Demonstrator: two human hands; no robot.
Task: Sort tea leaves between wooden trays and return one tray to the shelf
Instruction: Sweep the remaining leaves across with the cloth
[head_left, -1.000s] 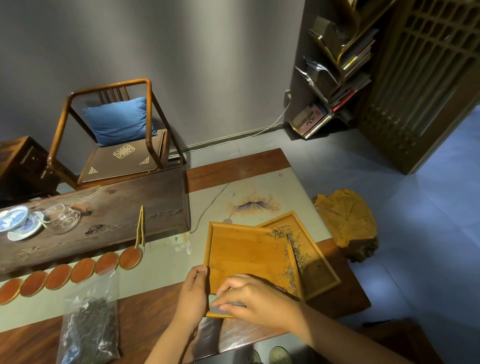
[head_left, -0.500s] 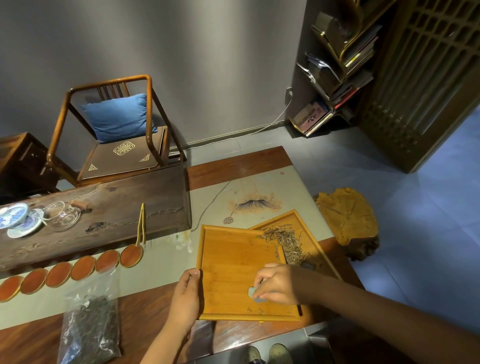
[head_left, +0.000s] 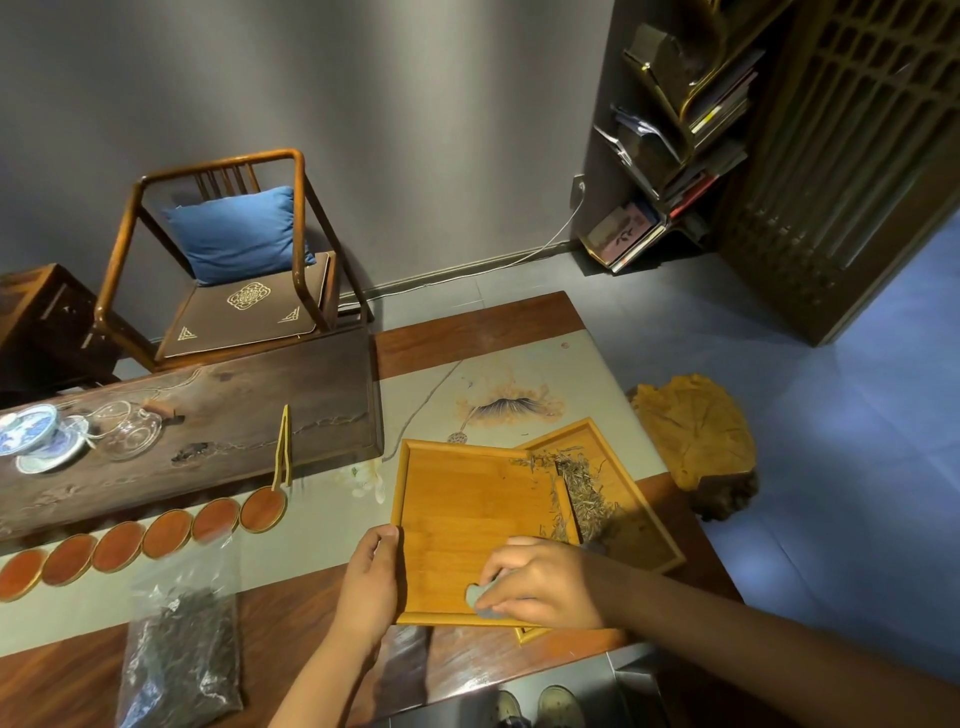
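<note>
Two light wooden trays lie on the table. The left tray (head_left: 467, 514) overlaps the right tray (head_left: 639, 540) and is nearly bare. Pale dry tea leaves (head_left: 584, 486) pile along the left tray's right rim and in the right tray. My left hand (head_left: 371, 582) grips the left rim of the left tray. My right hand (head_left: 537, 582) rests inside that tray near its front edge, pinching a small pale grey-blue scraper (head_left: 477, 596). A tilted shelf (head_left: 675, 130) with books stands at the back right.
A clear bag of dark tea (head_left: 182, 654) lies at the front left. A row of round orange coasters (head_left: 156, 535), wooden tongs (head_left: 283, 447), a dark tea board (head_left: 208, 410) with glass pitcher (head_left: 127, 431) and blue-white cups (head_left: 36, 436) sit left. A chair (head_left: 234, 270) and a stump stool (head_left: 696, 441) stand nearby.
The left tray was tipped up toward the right tray, then laid flat. Leaves have gathered at its right rim and in the right tray. My right hand drew back to the tray's front edge.
</note>
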